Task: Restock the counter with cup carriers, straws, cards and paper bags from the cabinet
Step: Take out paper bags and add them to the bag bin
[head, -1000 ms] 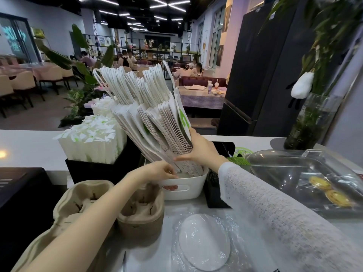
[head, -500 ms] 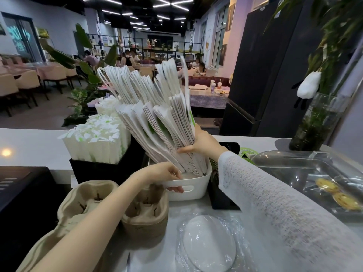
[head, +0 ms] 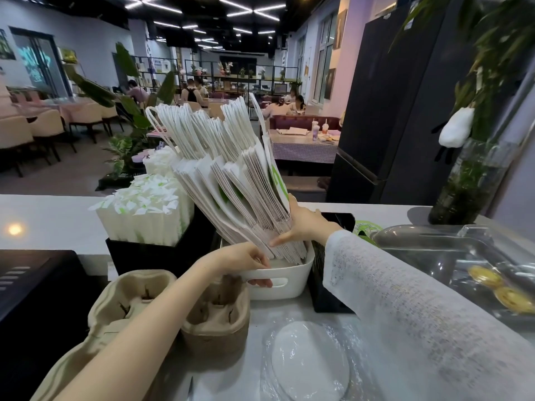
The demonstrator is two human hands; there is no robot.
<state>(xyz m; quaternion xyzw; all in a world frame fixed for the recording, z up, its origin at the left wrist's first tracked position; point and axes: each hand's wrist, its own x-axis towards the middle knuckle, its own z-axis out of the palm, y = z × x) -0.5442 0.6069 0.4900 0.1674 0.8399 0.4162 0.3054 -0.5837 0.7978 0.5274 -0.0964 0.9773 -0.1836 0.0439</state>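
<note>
A thick stack of white paper bags with twisted handles stands tilted to the left in a white plastic bin on the counter. My right hand grips the right side of the stack, thumb in front, fingers behind. My left hand holds the bin's near rim, fingertips curled at its handle slot. Wrapped white straws fill a black box to the left. Two stacks of brown pulp cup carriers sit in front.
A plastic-wrapped pack of white lids lies on the near counter. A black holder stands right of the bin. A clear-lidded tray with egg tarts and a plant vase are at right. A black machine is at left.
The bag stack has been pushed more upright and settled deeper into the bin. My right hand shifted slightly along its right side. My left hand stays on the bin rim.
</note>
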